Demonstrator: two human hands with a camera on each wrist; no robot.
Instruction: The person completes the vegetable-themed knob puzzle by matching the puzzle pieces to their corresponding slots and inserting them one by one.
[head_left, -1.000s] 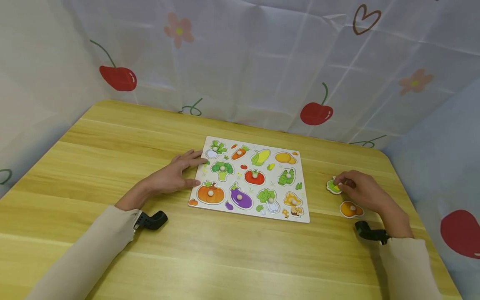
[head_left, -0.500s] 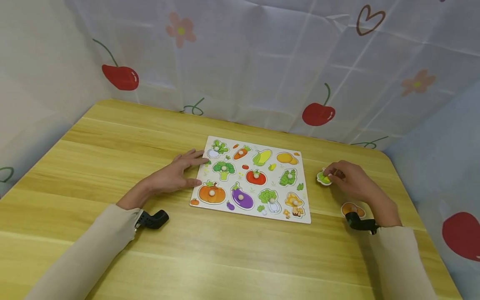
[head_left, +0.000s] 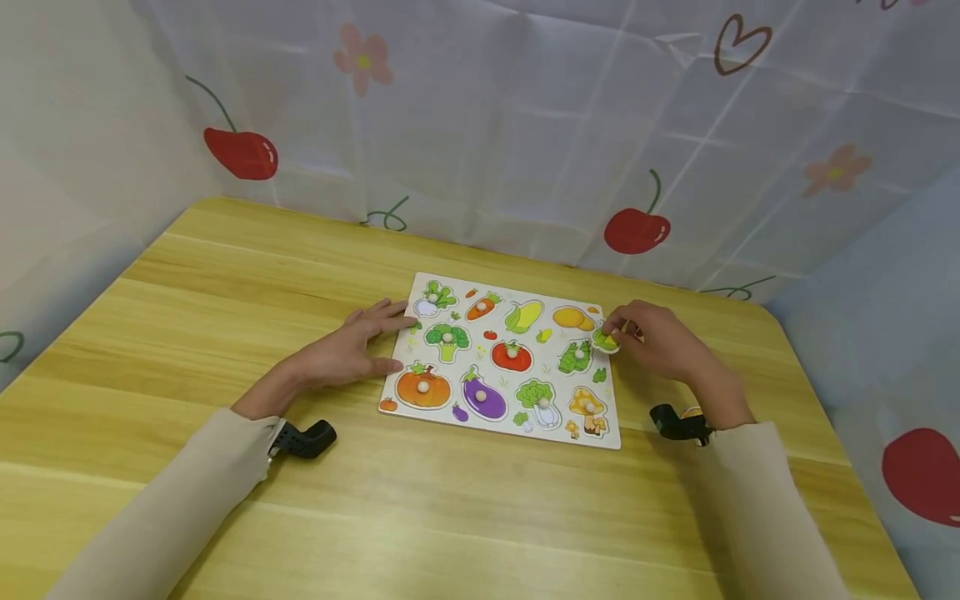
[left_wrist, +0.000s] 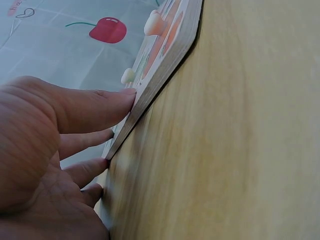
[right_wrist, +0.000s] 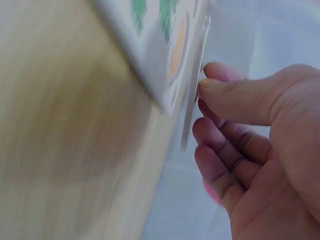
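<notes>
A white knobbed vegetable puzzle board (head_left: 612,417) lies on the table, most of its pictures filled with pieces. At its left edge my left hand (head_left: 341,354) rests with fingers spread, thumb and fingertips touching the rim; in the left wrist view the thumb (left_wrist: 95,107) presses the board's edge. My right hand (head_left: 660,337) pinches a green-and-yellow corn puzzle piece (head_left: 606,340) over the board's right edge. Seen edge-on in the right wrist view, the thin piece (right_wrist: 192,100) is raised and tilted beside the board; its knob is mostly hidden by the fingertips.
An orange-brown potato piece (head_left: 693,412) lies on the table at right, mostly covered by the right wrist camera (head_left: 678,422). The corn picture (head_left: 523,316) and potato picture (head_left: 570,317) on the board have no knobs. A printed curtain (head_left: 480,125) hangs behind the wooden table (head_left: 450,517).
My right hand has lifted the corn piece from the table and carried it left to the board's right edge. The right wrist camera now covers most of the potato piece. The left hand stays put.
</notes>
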